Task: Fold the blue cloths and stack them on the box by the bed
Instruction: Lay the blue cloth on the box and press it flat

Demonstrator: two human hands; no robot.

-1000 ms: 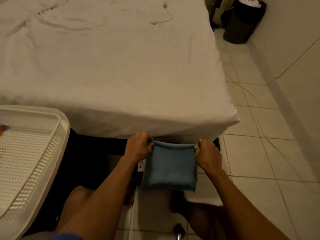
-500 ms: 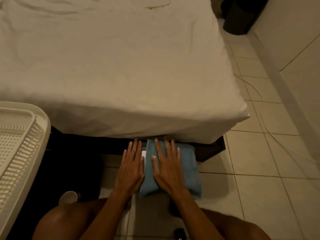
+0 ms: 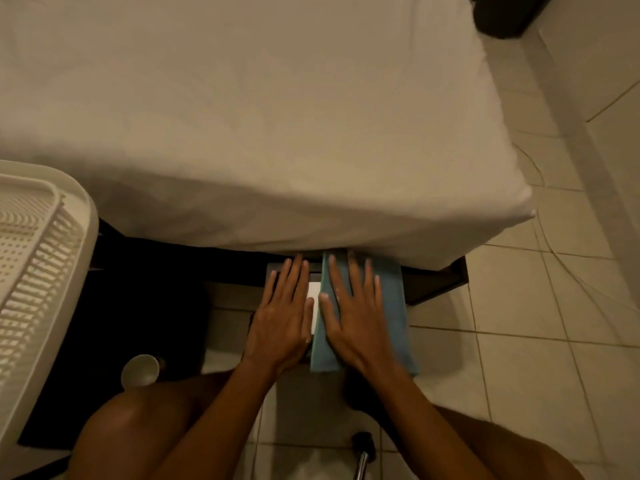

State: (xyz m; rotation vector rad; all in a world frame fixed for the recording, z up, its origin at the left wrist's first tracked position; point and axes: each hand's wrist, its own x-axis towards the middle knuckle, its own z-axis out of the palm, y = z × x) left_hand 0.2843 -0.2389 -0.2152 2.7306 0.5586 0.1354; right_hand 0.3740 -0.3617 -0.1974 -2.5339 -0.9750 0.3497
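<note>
A folded blue cloth (image 3: pixel 393 306) lies flat on top of a box (image 3: pixel 313 291) that stands on the floor at the foot of the bed (image 3: pixel 242 116). My right hand (image 3: pixel 349 313) presses on the cloth with straight, spread fingers. My left hand (image 3: pixel 282 313) lies flat beside it on the left part of the box, its thumb near the cloth's left edge. Only a pale patch of the box top shows between my hands. The cloth's far edge reaches under the overhanging sheet.
A white perforated basket (image 3: pixel 38 271) stands at the left. A small pale cup (image 3: pixel 140 370) sits on the dark floor by my left knee. A metal-and-black object (image 3: pixel 362 448) lies on the tiles between my legs. A thin cable (image 3: pixel 554 251) runs over the tiled floor at right.
One second ago both hands pinched the cloth's top corners and held it up. The cloth now lies on the box, and both hands have gone flat, the right on it, the left beside it.
</note>
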